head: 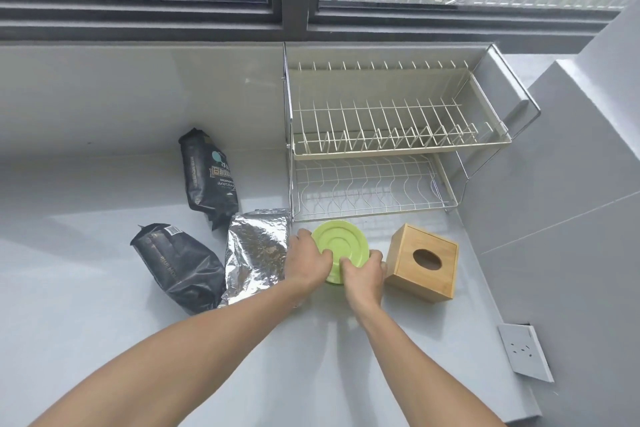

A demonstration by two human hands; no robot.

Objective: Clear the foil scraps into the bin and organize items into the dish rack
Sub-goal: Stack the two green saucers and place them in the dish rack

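Gripping green plate (341, 246), left hand (306, 262) and right hand (363, 274), before dish rack (381, 149).

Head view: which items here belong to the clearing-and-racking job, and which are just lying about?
Job items: green plate, gripped by left hand and right hand; dish rack; silver foil bag.

Lying about, probably: two black pouches; wooden tissue box; wall socket.
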